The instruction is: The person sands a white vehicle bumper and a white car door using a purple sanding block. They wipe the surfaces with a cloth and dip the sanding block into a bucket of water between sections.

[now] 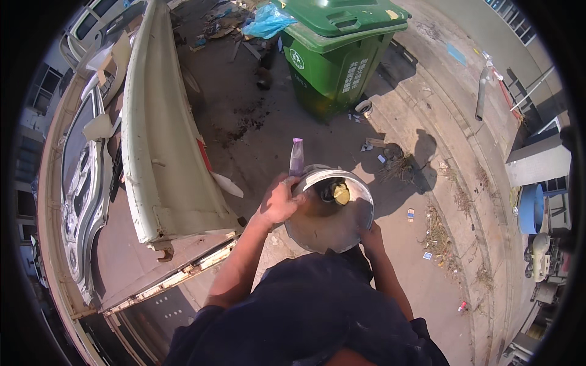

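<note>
In front of my body is a whitish round bucket (329,230), its open mouth turned up toward me. Inside it lie a crumpled yellowish piece (341,194) and something dark beside it, too shaded to name. My left hand (282,200) is closed on the bucket's left rim. A narrow purple and pale strip (296,157), like a plastic packet, sticks up beside those fingers; whether they grip it too I cannot tell. On the opposite side, my right hand (371,238) grips the bucket's wall, its fingers mostly hidden behind it.
A green wheeled bin (339,67) with its lid down stands ahead, blue plastic (268,20) and rubbish beside it. To the left is a truck bed with a lowered, pale side panel (159,134) and scrap metal (85,201). Low steps (452,140) curve along the right.
</note>
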`<state>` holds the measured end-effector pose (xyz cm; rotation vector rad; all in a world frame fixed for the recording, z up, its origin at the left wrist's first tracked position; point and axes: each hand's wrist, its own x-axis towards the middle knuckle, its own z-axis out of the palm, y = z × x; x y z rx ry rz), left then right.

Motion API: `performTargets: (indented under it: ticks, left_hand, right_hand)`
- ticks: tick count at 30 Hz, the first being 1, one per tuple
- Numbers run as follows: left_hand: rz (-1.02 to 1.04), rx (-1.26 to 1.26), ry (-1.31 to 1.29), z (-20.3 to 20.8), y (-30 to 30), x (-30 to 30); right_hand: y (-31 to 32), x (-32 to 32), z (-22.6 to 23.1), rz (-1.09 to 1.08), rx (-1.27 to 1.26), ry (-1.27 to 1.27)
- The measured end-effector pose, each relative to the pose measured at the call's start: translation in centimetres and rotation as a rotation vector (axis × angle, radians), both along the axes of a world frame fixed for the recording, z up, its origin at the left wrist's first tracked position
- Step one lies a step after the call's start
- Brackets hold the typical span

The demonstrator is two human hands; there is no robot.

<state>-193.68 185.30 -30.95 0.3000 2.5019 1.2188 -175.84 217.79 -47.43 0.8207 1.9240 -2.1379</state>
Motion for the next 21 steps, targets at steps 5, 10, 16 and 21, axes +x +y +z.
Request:
performTargets:
  ticks: [5, 10, 16, 21]
  left_hand:
    - [0.453, -0.006, 0.313, -0.2, -4.8, -9.9]
    - [0.786, 0.053, 0.298, 2.6, -8.2, -17.6]
    - [0.950, -0.141, 0.148, -0.6, -10.5, -29.6]
    - [0.987, 0.053, 0.079, -1.9, -17.4, -44.8]
  right_hand:
    - [1.1, -20.7, -0.8, 0.220, 0.193, -0.124]
    - [0.3, -36.2, -0.1, 0.216, -0.024, -0.238]
    - [-5.7, -53.9, -0.9, 0.401, 0.129, -0.253]
    - [-14.3, -67.1, 2.3, 0.324, -0.042, -0.389]
